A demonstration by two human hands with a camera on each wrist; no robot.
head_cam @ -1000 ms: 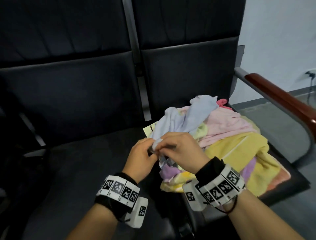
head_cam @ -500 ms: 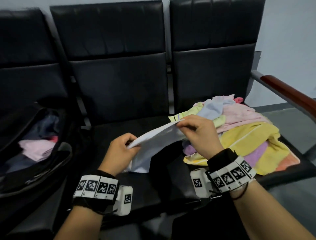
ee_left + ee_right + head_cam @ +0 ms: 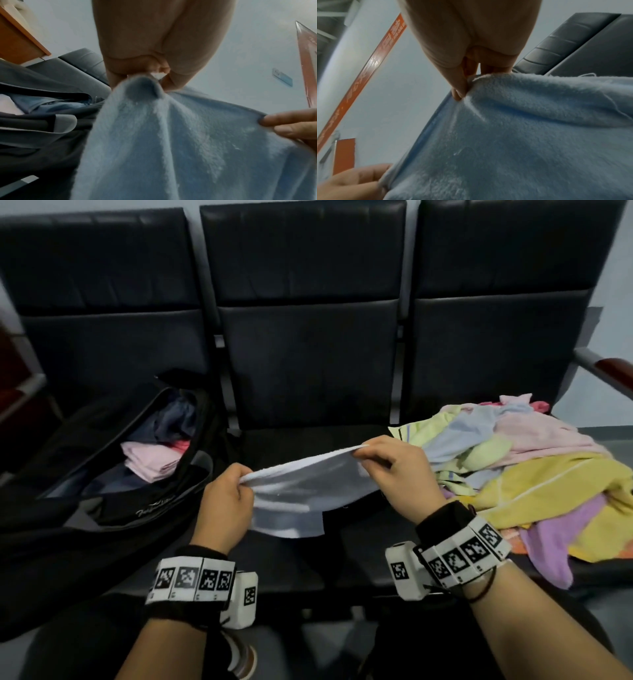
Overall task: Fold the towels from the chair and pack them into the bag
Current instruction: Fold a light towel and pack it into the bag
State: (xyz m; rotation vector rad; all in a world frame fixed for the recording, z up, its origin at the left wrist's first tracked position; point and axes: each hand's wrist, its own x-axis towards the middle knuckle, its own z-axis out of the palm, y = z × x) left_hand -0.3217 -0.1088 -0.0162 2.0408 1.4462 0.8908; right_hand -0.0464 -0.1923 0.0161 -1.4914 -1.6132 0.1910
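A light blue towel hangs spread between my hands above the middle seat. My left hand pinches its left top corner, and my right hand pinches the right top corner. The left wrist view shows the towel gathered at my left fingertips. In the right wrist view the towel is held between thumb and fingers. A pile of pink, yellow, green, blue and purple towels lies on the right seat. The open black bag on the left seat holds a folded pink towel.
Three black padded chairs stand in a row; the middle seat lies under the held towel. A wooden armrest sticks out at the far right. The bag's dark flap hangs over the left seat's front edge.
My hands drew the blue towel out of the pile and leftward over the middle seat, then moved apart, spreading its top edge taut. My view swung left, bringing the bag into sight.
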